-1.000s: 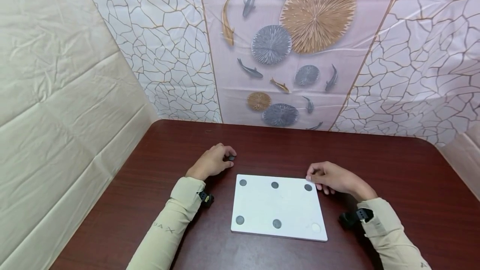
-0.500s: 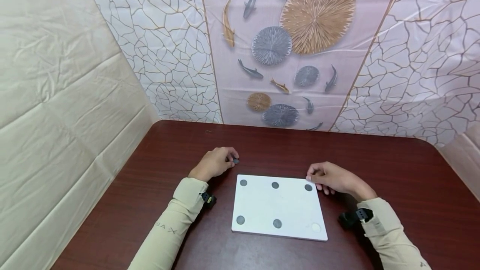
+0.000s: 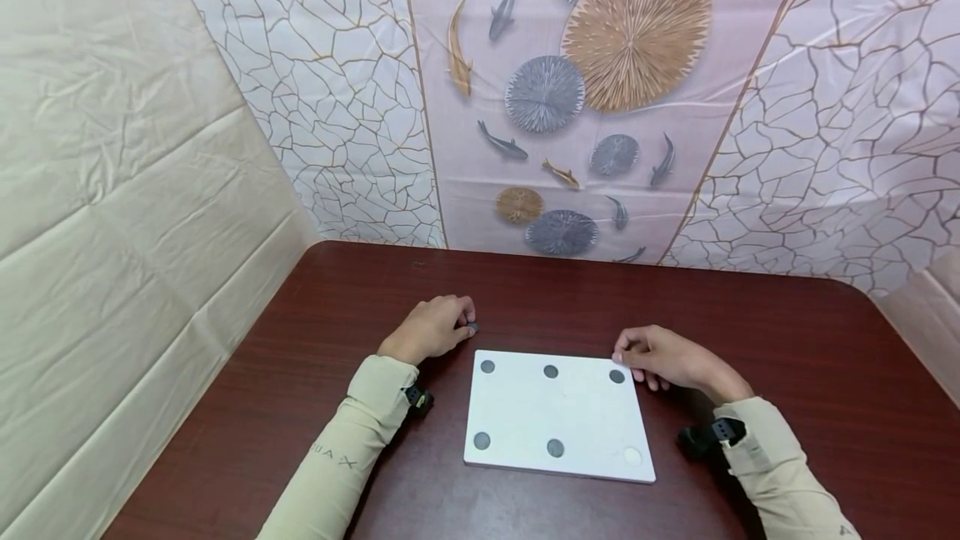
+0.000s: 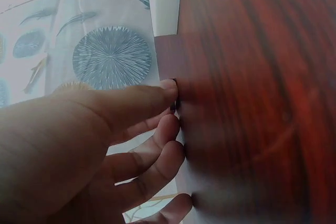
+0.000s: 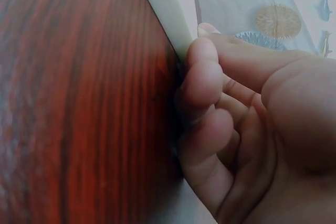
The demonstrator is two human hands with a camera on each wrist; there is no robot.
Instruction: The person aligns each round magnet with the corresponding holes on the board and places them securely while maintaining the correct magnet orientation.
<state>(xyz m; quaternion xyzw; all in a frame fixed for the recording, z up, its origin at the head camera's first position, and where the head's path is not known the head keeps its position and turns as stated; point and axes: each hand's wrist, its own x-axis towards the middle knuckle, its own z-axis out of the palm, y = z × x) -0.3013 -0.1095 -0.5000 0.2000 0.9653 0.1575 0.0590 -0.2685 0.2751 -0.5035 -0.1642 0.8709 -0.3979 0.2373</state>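
Observation:
My left hand (image 3: 432,328) is low over the table beyond the board's far left corner. Its thumb and fingertips pinch a small dark grey disc (image 3: 472,327); in the left wrist view the disc's dark edge (image 4: 175,104) shows under the thumb, against the wood. A white rectangular board (image 3: 558,415) lies flat on the table. Several grey discs are set along it, among them one at the near left corner (image 3: 482,441); a pale round spot (image 3: 632,456) marks its near right corner. My right hand (image 3: 663,355) grips the board's far right corner between thumb and fingers.
The dark red-brown table (image 3: 360,273) has rounded far corners. Behind it hangs a patterned cloth (image 3: 345,90) with fish and round motifs, and a plain cream cloth (image 3: 135,215) borders the left side. Black wrist cameras sit on both sleeves.
My left hand has moved slightly right and nearer, with the small disc at its fingertips. The right hand and the board stay in place.

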